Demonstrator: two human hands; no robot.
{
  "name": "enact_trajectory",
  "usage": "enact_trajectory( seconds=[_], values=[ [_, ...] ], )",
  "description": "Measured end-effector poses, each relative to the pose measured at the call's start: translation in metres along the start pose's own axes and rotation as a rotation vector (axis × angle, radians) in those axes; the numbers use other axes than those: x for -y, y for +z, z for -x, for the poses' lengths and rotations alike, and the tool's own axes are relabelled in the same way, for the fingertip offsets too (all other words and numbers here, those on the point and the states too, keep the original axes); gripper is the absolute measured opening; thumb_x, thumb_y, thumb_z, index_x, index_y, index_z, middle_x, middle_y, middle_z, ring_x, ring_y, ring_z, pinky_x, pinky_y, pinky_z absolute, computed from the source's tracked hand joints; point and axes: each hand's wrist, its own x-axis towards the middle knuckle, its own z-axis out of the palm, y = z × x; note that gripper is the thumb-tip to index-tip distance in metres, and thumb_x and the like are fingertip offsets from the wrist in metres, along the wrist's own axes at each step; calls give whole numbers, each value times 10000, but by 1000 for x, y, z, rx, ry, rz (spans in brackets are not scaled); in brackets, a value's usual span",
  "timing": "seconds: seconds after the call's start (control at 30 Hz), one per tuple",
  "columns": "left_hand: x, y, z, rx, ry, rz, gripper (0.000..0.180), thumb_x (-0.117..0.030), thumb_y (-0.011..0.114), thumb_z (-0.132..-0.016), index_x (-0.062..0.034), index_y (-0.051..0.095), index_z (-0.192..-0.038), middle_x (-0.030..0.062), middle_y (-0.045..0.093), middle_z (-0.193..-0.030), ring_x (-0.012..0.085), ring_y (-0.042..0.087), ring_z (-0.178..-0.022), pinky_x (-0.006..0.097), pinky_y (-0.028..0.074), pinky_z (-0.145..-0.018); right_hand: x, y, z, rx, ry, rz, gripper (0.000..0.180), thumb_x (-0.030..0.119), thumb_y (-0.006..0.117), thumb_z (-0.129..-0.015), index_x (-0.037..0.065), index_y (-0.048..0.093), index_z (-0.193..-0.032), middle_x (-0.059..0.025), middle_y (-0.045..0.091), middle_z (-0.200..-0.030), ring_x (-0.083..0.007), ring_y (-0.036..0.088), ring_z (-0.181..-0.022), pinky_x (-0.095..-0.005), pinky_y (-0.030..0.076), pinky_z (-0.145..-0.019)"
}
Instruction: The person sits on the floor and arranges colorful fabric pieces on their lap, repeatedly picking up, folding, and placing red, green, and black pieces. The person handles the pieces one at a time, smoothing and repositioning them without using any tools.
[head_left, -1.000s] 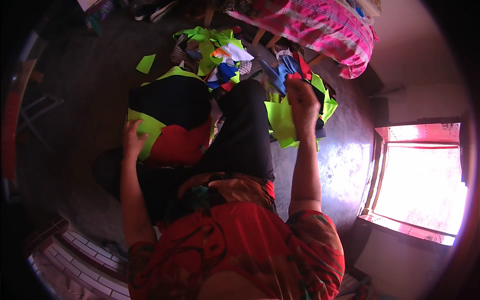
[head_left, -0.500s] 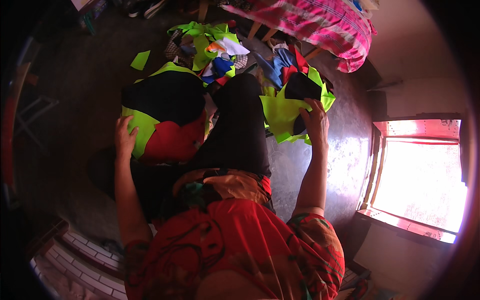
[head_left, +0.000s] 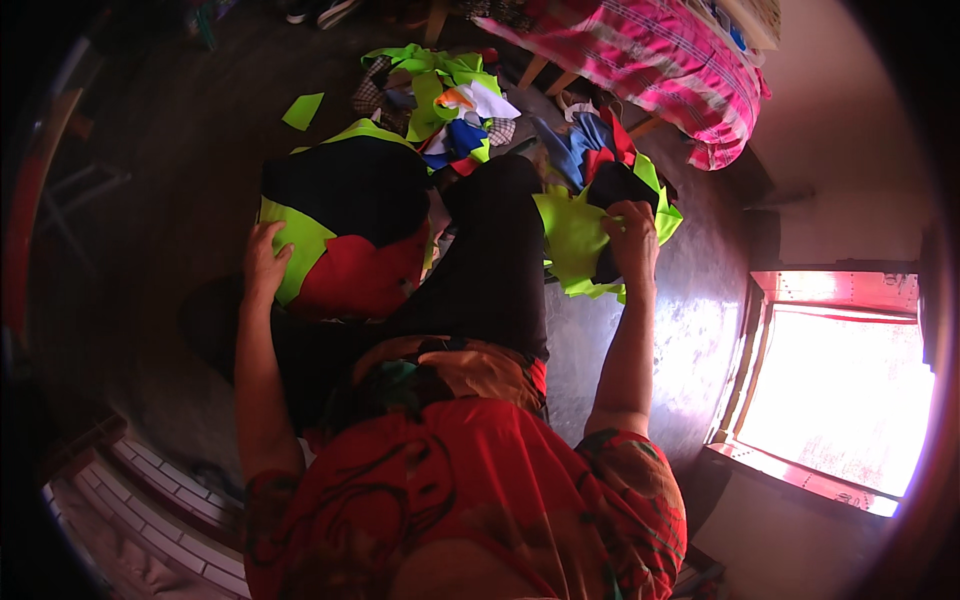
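My left hand (head_left: 265,262) is at the left edge of a layered heap of cloth, thumb and fingers closed at the border of a neon green cloth piece (head_left: 302,243). In the same heap lie a large black cloth piece (head_left: 345,190) and a red cloth piece (head_left: 360,275). On the right, my right hand (head_left: 632,242) has its fingers curled into a black cloth piece (head_left: 618,185), which lies among neon green scraps (head_left: 570,235). The fingertips of this hand are partly hidden.
Ahead is a pile of mixed scraps (head_left: 440,95), with blue and red scraps (head_left: 585,150) to its right. A lone green scrap (head_left: 303,111) lies on the dark floor. A pink checked cloth (head_left: 640,70) drapes over wooden-legged furniture. A bright window (head_left: 835,390) is at right.
The whole view has shifted slightly, so the scene sits a little lower and further right. My right hand's fingers have curled in more on the black cloth. My left hand stays at the heap's edge.
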Motion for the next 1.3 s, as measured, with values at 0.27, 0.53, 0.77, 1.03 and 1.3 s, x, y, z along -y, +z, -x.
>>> enact_trajectory(
  seconds=[0.27,0.53,0.77,1.03,1.3],
  values=[
    [7,5,-2,-24,28,18,419,-64,703,-758,-81,559,-1150,122,546,-1119,312,539,-1056,379,452,-900,-2,-20,-34,-263,3,-279,225,215,717,-770,61,649,-919,-91,644,-896,-254,596,-830,-364,460,-774],
    [-12,-2,-4,-119,31,65,401,-75,710,-765,-101,577,-1142,120,573,-1090,289,562,-1022,371,462,-874,86,-2,-31,222,-51,-1219,141,107,637,-876,60,530,-954,-8,601,-897,-70,553,-813,-233,454,-722],
    [-78,-1,17,-117,215,416,459,-130,725,-779,-64,561,-1202,124,581,-1157,258,575,-1075,336,444,-945,154,78,-11,711,-310,-1014,200,-33,616,-793,42,578,-974,0,588,-935,-92,538,-977,-255,421,-879],
    [-119,-2,20,223,416,215,588,-292,785,-679,-78,578,-1186,107,428,-1376,319,409,-1271,409,362,-1042,212,96,21,1304,-402,-903,177,3,606,-835,20,611,-1011,-46,634,-899,-112,613,-845,-273,495,-766],
    [-107,-7,-26,548,106,181,213,-189,672,-795,-45,630,-947,151,626,-781,318,627,-744,383,490,-694,190,121,-12,981,-329,-972,166,37,582,-883,-7,604,-1041,-57,661,-932,-115,610,-851,-266,484,-773]
  ],
)
